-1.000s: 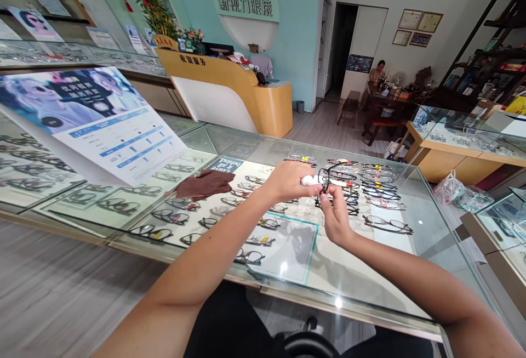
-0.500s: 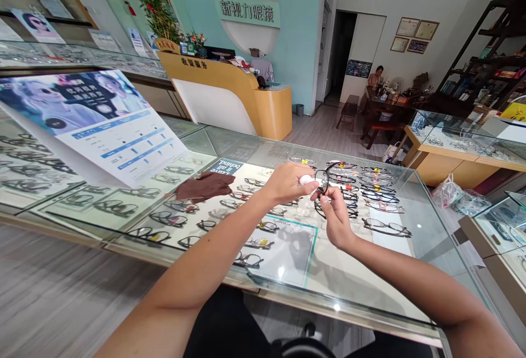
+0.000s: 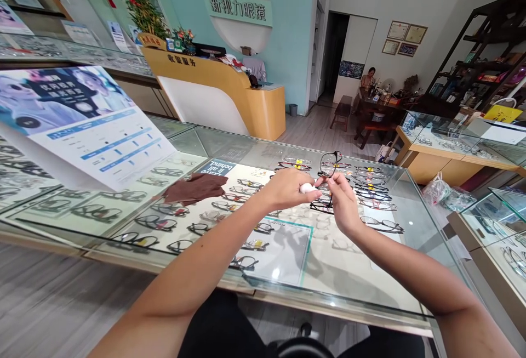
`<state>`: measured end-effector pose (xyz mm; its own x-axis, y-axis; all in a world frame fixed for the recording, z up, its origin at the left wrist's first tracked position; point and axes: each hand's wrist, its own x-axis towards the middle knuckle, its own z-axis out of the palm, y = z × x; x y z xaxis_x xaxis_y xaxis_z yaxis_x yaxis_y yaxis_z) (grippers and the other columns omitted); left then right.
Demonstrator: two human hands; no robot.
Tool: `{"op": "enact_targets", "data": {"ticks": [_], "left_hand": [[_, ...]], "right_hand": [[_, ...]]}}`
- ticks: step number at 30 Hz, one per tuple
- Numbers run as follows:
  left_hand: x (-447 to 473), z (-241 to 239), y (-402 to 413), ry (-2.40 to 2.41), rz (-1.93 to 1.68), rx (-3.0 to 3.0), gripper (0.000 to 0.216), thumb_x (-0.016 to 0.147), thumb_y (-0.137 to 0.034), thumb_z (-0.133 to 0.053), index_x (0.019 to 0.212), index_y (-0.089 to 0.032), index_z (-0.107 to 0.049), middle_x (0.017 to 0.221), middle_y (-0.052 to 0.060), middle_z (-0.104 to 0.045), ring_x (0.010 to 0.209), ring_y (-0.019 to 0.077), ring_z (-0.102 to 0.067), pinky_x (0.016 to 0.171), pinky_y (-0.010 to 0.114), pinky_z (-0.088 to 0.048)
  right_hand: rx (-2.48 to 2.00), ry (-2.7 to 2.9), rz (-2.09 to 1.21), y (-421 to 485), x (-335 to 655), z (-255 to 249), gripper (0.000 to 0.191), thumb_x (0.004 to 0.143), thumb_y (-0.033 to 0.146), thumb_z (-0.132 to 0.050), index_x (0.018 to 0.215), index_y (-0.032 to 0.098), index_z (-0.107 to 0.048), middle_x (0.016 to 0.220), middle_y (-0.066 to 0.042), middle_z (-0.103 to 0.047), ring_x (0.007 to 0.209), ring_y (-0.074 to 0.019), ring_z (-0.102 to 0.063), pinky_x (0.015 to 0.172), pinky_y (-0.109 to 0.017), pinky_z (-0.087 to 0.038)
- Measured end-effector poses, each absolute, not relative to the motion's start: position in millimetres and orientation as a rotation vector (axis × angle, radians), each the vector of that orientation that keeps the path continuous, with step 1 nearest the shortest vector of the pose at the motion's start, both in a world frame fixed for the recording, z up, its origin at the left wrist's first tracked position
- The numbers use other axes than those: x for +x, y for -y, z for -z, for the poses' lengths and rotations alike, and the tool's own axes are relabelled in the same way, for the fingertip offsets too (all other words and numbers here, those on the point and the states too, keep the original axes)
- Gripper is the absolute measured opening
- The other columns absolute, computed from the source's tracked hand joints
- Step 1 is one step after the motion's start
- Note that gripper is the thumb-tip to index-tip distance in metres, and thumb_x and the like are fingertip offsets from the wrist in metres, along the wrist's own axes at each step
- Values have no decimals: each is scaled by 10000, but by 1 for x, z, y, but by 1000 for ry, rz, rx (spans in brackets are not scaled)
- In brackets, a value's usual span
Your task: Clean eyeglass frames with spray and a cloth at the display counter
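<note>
Over the glass display counter (image 3: 411, 237) my two hands meet. My left hand (image 3: 287, 188) is closed around a small white object (image 3: 306, 187) that I cannot name. My right hand (image 3: 343, 199) pinches a pair of black-framed glasses (image 3: 331, 163), whose lens rises above my fingers. Both hands touch at the fingertips. Several pairs of glasses (image 3: 370, 182) lie in rows on top of the counter just beyond my hands.
A brown cloth (image 3: 193, 188) lies on the glass to the left. A large slanted poster board (image 3: 82, 122) stands at far left. A yellow reception desk (image 3: 230, 89) is behind. A person sits at a dark table (image 3: 370, 81) at the back. More glass cases stand at right.
The black glasses have turned upward, so the lens now stands above my right hand. My hands stay together. The view has shifted slightly.
</note>
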<state>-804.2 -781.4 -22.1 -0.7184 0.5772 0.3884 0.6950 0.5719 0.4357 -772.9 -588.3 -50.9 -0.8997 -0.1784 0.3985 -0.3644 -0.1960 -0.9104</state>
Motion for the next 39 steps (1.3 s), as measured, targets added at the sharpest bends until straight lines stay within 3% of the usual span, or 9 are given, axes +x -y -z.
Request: {"op": "enact_targets", "data": {"ticks": [4, 9, 13, 18, 30, 39], "left_hand": [[-815, 19, 796, 2474, 1060, -892, 546, 929, -714, -538, 698, -226, -458, 659, -2, -513, 623, 172, -462, 619, 317, -293], [-849, 26, 836, 2338, 1233, -222, 184, 881, -414, -579, 891, -233, -553, 839, 14, -618, 780, 217, -572, 725, 334, -424], [-878, 43, 873, 2385, 1083, 156, 172, 930, -410, -558, 917, -251, -495, 976, 64, -643, 955, 287, -628, 881, 407, -507], [-896, 65, 906, 2553, 813, 402, 216, 1002, -447, -520, 915, -259, -457, 1106, 151, -651, 1205, 374, -622, 1033, 456, -500], [-910, 89, 925, 2673, 820, 523, 165, 971, -369, -589, 915, -216, -563, 1116, 152, -733, 1114, 333, -695, 892, 356, -514], [-915, 97, 934, 2653, 830, 658, 231, 934, -410, -579, 952, -191, -648, 1199, 211, -753, 1194, 386, -704, 963, 414, -547]], "right_hand": [[598, 1885, -2266, 587, -772, 46, 402, 966, 630, -626, 912, 265, -467, 966, -52, -745, 1006, -253, -677, 998, -443, -524], [531, 1795, -2414, 581, -766, 24, 363, 928, 547, -716, 879, 261, -498, 930, -27, -745, 950, -220, -647, 975, -385, -495], [509, 1750, -2544, 575, -757, 5, 370, 872, 511, -803, 852, 257, -534, 906, -13, -751, 892, -202, -641, 925, -347, -493], [512, 1727, -2690, 570, -747, -13, 378, 816, 480, -870, 828, 250, -570, 958, -25, -793, 896, -200, -680, 897, -338, -521], [603, 1671, -2877, 563, -732, -35, 380, 817, 453, -905, 767, 233, -600, 1214, -64, -829, 1171, -220, -766, 1156, -370, -521], [624, 1668, -2892, 556, -731, -38, 317, 865, 459, -845, 776, 229, -645, 1265, -69, -818, 1259, -256, -744, 1191, -420, -500]]}}
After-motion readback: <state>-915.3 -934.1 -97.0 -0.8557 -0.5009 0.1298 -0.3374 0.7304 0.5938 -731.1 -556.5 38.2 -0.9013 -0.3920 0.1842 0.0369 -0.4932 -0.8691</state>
